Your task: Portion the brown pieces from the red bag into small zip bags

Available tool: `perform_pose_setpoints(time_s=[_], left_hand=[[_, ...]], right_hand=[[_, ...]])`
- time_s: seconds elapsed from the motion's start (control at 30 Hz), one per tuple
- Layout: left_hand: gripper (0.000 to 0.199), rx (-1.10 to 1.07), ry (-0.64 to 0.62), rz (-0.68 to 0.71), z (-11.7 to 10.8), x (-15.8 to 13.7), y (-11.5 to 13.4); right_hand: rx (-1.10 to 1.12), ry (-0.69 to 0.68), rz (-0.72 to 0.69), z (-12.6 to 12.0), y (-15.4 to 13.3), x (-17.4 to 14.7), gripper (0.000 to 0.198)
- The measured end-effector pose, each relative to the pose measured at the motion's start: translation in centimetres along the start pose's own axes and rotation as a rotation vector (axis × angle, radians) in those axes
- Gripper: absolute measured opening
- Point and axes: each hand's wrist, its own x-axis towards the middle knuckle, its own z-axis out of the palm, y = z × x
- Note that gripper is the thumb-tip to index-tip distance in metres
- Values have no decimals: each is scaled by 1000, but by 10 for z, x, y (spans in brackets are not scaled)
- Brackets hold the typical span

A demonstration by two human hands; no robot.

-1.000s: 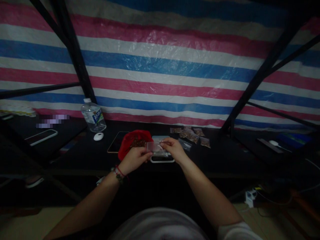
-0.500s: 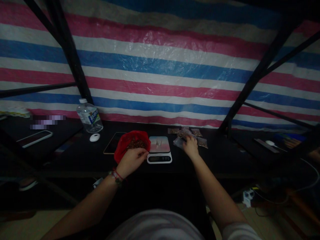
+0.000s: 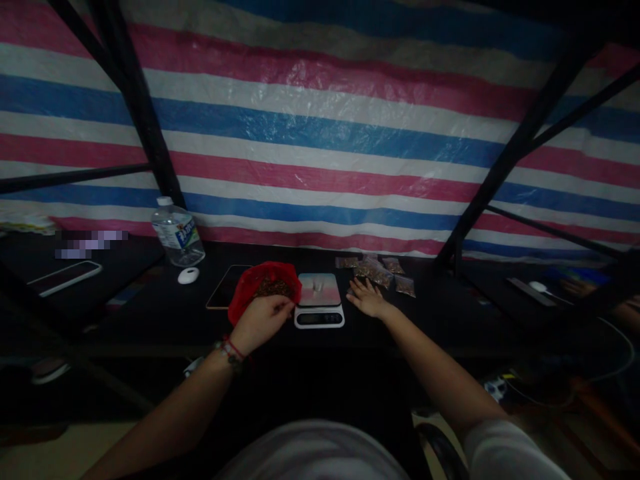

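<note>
My left hand (image 3: 264, 319) is closed at the near right rim of a red plastic bag (image 3: 241, 293), its fingertips pinched on the edge. Small brown bits (image 3: 273, 287) fill the open bag. Right beside it stands a white kitchen scale (image 3: 320, 319) with a mirror-like plate, and nothing that I can make out lies on that plate. My right hand (image 3: 369, 299) rests palm down with fingers spread, just in front of several small clear packets (image 3: 374, 272) of brown bits. No packet is in its grasp.
Behind the bag lies a tablet (image 3: 223, 287), with a white mouse (image 3: 189, 275) and a clear bottle (image 3: 177, 233) farther left. A phone (image 3: 65, 278) is at far left. On the right are a white spoon (image 3: 539, 287) and another person's hand (image 3: 575, 288). Black metal posts (image 3: 145, 127) flank the bench.
My right hand has drawn back from the pile of packets toward me and spread its fingers. A clear wrap it was touching now lies with the packets. The left hand stays at the bag.
</note>
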Motion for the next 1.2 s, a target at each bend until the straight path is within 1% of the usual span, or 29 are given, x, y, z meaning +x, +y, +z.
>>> perform_pose_setpoints(time_s=[0.07, 0.13, 0.2, 0.27, 0.33, 0.43, 0.5, 0.57, 0.6, 0.67, 0.73, 0.77, 0.8, 0.83, 0.87, 0.93, 1.0, 1.1, 1.2], left_hand=[[35, 30, 16, -23, 0, 1, -2], [34, 83, 55, -34, -1, 1, -3], [35, 143, 107, -36, -2, 0, -3], [36, 204, 148, -33, -3, -2, -1], [37, 250, 166, -32, -4, -4, 1], [36, 269, 165, -29, -4, -5, 2], [35, 263, 159, -20, -3, -5, 2], [34, 241, 173, -12, -2, -4, 1], [33, 218, 185, -11, -1, -3, 1], [33, 133, 204, -9, -1, -3, 1], [32, -12, 196, -9, -1, -4, 3], [32, -111, 178, -13, 0, -4, 5], [32, -224, 152, -19, 1, -5, 7], [34, -339, 117, -24, 2, -5, 10], [38, -449, 78, -27, 3, -6, 12], [44, -623, 15, -19, 6, -7, 16], [42, -711, -11, -7, 7, -9, 19], [29, -747, 21, -14, 4, -12, 21], [29, -787, 59, -30, 0, -14, 24]], right_hand=[[-1, 84, 34, -11, 6, 7, 69], [-20, 177, 98, -25, 15, 18, 69], [-67, 202, 153, -37, 24, 28, 77], [-116, 186, 170, -44, 29, 35, 77], [-149, 193, 161, -45, 29, 36, 62], [-177, 254, 124, -46, 23, 30, 37], [-191, 281, 106, -52, 20, 26, 30], [-128, 330, 128, -65, 18, 22, 29], [-43, 372, 143, -72, 16, 21, 31], [261, 478, 143, -88, 8, 15, 33], [691, 563, 48, -98, -9, 3, 34], [931, 574, -14, -100, -21, -5, 34], [1163, 558, -77, -101, -35, -15, 35], [1353, 493, -146, -100, -50, -26, 35], [1494, 416, -200, -98, -67, -38, 35], [1663, 236, -264, -92, -99, -60, 38], [1752, 99, -284, -85, -128, -77, 39], [1792, 19, -278, -76, -156, -90, 37], [1785, -29, -232, -70, -164, -93, 37]])
